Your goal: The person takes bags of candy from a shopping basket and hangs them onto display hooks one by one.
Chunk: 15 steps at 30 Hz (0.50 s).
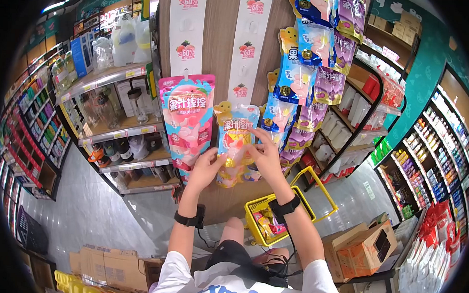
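Note:
A small blue and yellow pouch of gummy candy (pixel 236 139) with a peach picture hangs upright at the middle of the display panel. My left hand (pixel 206 167) pinches its lower left edge. On the other side, my right hand (pixel 265 157) has its fingers bent around the right edge, with the index finger near the top corner. More pouches show partly behind and below it. Left of it hangs a larger pink and blue candy pouch (pixel 188 121). Columns of blue pouches (pixel 296 84) and purple pouches (pixel 327 88) hang to the right.
White hanging strips (pixel 250 49) with hooks run down the wooden panel (pixel 213 27). A yellow basket (pixel 249 211) with colourful packets stands on the floor below my right arm. Metal shelves (pixel 111 134) flank the left; cardboard boxes (pixel 362 249) lie at lower right.

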Each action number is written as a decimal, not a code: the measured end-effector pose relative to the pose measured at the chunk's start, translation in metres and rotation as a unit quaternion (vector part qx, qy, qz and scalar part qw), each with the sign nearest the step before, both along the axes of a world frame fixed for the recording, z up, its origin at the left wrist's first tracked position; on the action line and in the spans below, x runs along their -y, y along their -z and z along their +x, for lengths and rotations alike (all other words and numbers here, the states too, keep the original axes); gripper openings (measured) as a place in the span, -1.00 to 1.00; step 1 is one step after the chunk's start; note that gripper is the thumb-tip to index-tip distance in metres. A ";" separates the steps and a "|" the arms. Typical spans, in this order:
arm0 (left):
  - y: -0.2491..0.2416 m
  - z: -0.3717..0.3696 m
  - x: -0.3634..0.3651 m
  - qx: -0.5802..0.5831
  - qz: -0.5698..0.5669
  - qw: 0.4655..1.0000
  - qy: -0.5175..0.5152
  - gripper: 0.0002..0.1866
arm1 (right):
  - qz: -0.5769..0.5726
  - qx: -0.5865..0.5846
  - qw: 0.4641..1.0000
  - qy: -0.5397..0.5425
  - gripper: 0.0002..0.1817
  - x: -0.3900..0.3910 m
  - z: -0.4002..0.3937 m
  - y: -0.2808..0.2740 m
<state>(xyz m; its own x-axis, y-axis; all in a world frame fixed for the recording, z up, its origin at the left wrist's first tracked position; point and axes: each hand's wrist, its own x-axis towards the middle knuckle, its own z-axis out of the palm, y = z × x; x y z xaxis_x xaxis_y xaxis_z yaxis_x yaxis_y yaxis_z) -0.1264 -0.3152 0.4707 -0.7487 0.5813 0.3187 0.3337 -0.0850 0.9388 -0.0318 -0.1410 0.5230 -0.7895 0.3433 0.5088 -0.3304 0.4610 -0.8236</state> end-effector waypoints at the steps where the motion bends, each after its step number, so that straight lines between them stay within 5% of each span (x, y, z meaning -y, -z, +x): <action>1: 0.007 -0.002 0.000 -0.001 0.001 1.000 -0.005 -0.70 | 0.007 -0.006 1.000 0.002 -0.51 -0.001 -0.001 0.005; 7: 0.027 0.017 0.010 0.052 -0.016 0.999 0.000 -0.70 | -0.012 -0.015 1.000 0.000 -0.54 -0.001 0.016 0.029; 12: 0.096 0.017 0.034 0.166 -0.070 0.982 0.063 -0.64 | -0.084 0.129 0.988 -0.027 -0.61 -0.028 0.066 0.067; 15: 0.142 0.012 0.052 0.191 -0.214 0.953 0.103 -0.62 | -0.103 0.153 0.983 -0.014 -0.64 -0.056 0.108 0.102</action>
